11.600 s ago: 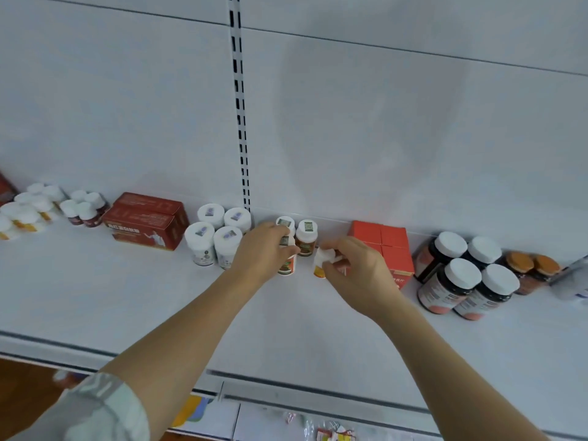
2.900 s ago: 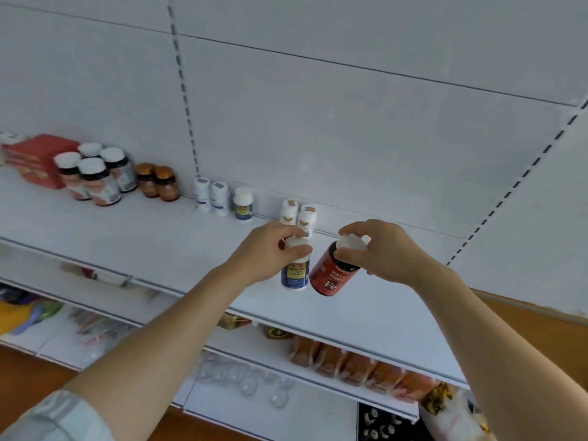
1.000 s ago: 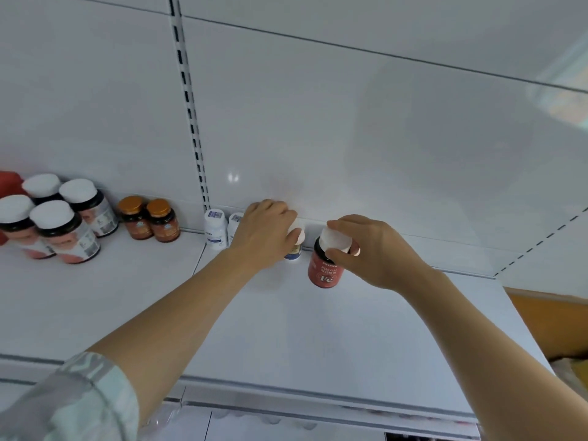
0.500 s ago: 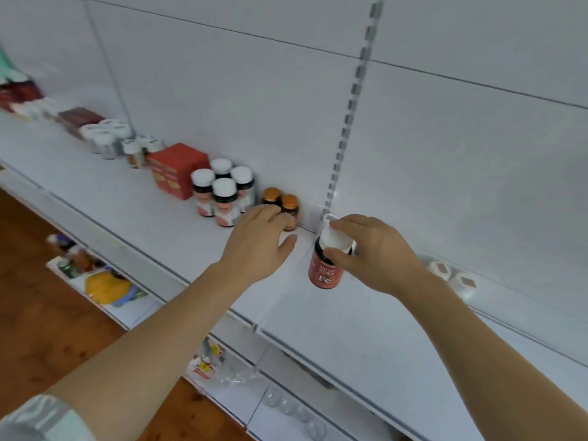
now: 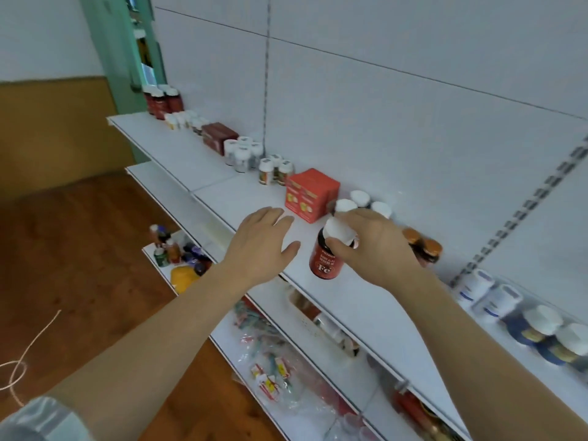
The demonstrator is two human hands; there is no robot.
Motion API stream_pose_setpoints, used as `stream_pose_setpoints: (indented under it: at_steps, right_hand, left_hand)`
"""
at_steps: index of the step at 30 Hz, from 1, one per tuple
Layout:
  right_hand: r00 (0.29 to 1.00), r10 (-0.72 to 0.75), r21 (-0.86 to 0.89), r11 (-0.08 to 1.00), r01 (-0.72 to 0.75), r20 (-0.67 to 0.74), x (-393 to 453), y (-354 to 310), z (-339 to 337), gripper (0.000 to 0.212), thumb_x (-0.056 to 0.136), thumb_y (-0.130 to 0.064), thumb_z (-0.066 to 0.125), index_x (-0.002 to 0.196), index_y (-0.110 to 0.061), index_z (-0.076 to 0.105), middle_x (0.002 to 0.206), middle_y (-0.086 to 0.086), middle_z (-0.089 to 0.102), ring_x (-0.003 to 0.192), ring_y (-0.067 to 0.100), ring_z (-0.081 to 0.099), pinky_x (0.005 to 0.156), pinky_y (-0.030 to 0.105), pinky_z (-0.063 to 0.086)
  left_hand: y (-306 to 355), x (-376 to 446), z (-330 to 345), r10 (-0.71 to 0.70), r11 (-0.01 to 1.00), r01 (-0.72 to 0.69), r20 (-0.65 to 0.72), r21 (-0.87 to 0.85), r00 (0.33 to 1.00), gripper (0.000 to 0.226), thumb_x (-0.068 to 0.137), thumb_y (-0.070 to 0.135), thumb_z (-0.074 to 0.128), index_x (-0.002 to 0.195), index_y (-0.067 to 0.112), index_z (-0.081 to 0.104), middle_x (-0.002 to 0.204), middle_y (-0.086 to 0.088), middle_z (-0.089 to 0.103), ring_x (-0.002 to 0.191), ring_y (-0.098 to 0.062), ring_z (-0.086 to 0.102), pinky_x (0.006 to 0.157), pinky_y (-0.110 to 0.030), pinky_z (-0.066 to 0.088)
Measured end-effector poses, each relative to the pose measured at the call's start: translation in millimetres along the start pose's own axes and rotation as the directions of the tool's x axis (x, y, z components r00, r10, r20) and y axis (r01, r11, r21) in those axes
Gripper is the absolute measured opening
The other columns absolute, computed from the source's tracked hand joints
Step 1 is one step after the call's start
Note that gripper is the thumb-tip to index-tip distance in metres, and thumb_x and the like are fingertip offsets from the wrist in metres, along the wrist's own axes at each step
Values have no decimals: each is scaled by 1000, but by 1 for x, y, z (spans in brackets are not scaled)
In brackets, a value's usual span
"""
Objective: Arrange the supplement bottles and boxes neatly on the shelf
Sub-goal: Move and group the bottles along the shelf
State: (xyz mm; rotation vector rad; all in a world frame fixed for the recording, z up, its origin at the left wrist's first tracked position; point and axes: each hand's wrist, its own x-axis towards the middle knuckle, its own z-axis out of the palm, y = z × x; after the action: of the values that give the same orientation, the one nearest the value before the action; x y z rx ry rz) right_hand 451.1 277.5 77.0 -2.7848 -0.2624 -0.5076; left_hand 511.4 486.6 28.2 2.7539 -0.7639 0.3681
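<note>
My right hand (image 5: pixel 372 246) grips a red bottle (image 5: pixel 326 261) marked "Fe" by its white cap, holding it just above the white shelf (image 5: pixel 241 202). My left hand (image 5: pixel 261 241) hovers empty beside it, fingers spread flat over the shelf. Right behind the held bottle stand an orange-red box (image 5: pixel 310 194) and three white-capped dark bottles (image 5: pixel 359 198). Two amber bottles with orange caps (image 5: pixel 424 246) are partly hidden by my right hand.
Further left along the shelf stand small white bottles (image 5: pixel 275 171), a cluster of white jars (image 5: pixel 243 151), a dark red box (image 5: pixel 219 136) and red bottles (image 5: pixel 164 101) at the end. White and blue bottles (image 5: pixel 521 313) stand to the right. Lower shelves hold packets and small bottles.
My view has swung left along the shelf. My right hand still carries the red bottle. My left hand has let go of the blue-labelled bottle and now hovers flat.
</note>
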Motion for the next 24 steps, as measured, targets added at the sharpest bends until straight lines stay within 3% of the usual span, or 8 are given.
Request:
stream_pose_setpoints:
  at_steps: [7, 12, 24]
  right_hand:
    - [1000, -12, 60, 998, 13, -18, 95, -51, 58, 46, 85, -42, 67, 124, -19, 63, 120, 2, 66, 109, 28, 59, 93, 36, 47]
    - [998, -46, 103, 993, 50, -41, 174, -75, 104, 39, 85, -41, 66, 118, -20, 67, 113, 1, 68, 102, 26, 59, 84, 36, 48]
    - [988, -129, 249, 957, 148, -90, 402, -145, 209, 38, 83, -40, 71, 116, -21, 69, 117, -2, 68, 107, 24, 59, 91, 35, 48]
  left_hand:
    - [-110, 20, -10, -69, 998, 69, -7, 8, 998, 60, 97, 49, 46, 147, 15, 39, 155, -10, 35, 144, -28, 27, 118, -36, 17]
    - [-188, 59, -6, -119, 992, 118, 22, 39, 993, 61, 99, 51, 41, 150, 19, 35, 158, -6, 30, 146, -25, 21, 119, -33, 14]
    - [-379, 157, -39, -282, 956, 276, 52, 94, 958, 59, 100, 52, 38, 151, 22, 31, 159, -2, 29, 147, -22, 21, 120, -37, 19]
